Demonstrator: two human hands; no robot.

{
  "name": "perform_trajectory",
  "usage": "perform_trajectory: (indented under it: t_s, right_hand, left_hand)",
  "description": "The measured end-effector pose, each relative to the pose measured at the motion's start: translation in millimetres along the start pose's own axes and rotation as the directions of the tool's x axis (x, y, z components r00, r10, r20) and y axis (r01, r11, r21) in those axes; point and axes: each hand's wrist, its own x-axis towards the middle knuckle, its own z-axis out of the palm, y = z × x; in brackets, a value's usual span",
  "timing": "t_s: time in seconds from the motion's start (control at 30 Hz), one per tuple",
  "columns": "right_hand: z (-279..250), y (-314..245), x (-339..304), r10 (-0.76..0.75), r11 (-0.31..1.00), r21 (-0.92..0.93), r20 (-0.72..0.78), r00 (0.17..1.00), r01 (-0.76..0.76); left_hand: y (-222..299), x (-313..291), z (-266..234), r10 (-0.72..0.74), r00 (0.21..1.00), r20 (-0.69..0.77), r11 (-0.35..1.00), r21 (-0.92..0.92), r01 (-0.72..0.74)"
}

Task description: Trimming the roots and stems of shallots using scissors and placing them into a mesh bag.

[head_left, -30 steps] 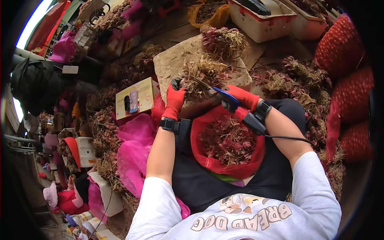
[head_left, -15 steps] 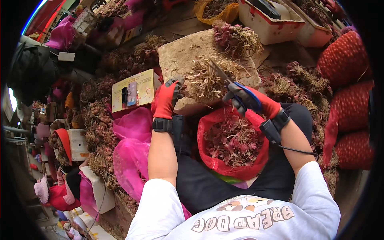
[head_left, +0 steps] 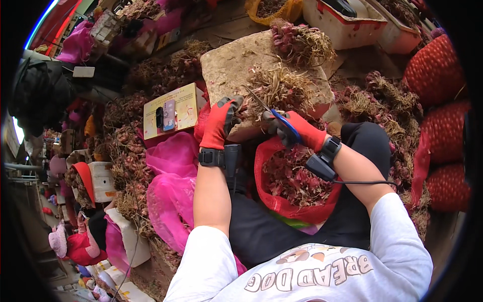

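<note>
My right hand point(head_left: 297, 128), in a red and grey work glove, grips scissors point(head_left: 286, 124) by their blue handles. The slim blades point up and left toward a heap of dry straw-coloured stalks point(head_left: 282, 90) on a pale foam slab point(head_left: 226, 63). My left hand point(head_left: 224, 118), gloved alike, is closed at the slab's near left edge. Its fingers hide most of what they pinch; a little reddish colour shows there. A bundle of shallots point(head_left: 287, 43) with dried roots lies at the slab's far right. Between my legs, an open red mesh sack point(head_left: 264, 189) holds loose shallots and dry scraps.
A yellow box point(head_left: 181, 103) with a phone point(head_left: 168, 115) stands left of my left hand, beside pink mesh bags point(head_left: 173, 196). Shallot piles point(head_left: 385, 108) lie on both sides. Full red sacks point(head_left: 443, 126) stand at right, foam boxes point(head_left: 344, 30) beyond. A person point(head_left: 83, 246) sits far left.
My right hand with the scissors has moved left, nearer my left hand. The left hand has shifted slightly right, fingers still closed. The whole view has tilted a little.
</note>
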Motion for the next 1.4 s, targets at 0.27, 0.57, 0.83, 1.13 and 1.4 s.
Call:
perform_trajectory:
  t_s: [0.27,0.57,0.83,1.13,1.4]
  right_hand:
    - [-24,7,48,-0.329,0.928,-0.262,-0.242,0.913,0.265]
    - [-20,-41,-51,-0.19,0.981,0.047,0.098,0.977,0.186]
    - [-4,14,-135,-0.345,0.896,-0.302,-0.014,0.939,0.325]
    - [7,66,-177,-0.101,0.947,0.281,-0.203,0.974,0.157]
    - [-4,74,-155,-0.039,0.885,0.465,0.04,0.998,0.016]
  left_hand:
    - [-15,-16,7,0.454,0.828,0.33,0.881,-0.028,-0.472]
    - [-27,-84,65,0.34,0.935,0.101,0.858,-0.439,-0.265]
    - [-67,-163,125,0.213,0.955,0.208,0.964,-0.207,-0.17]
    - [-106,-182,120,0.148,0.935,0.321,0.986,-0.116,-0.117]
    - [-122,-173,118,0.18,0.929,0.322,0.857,-0.516,0.012]
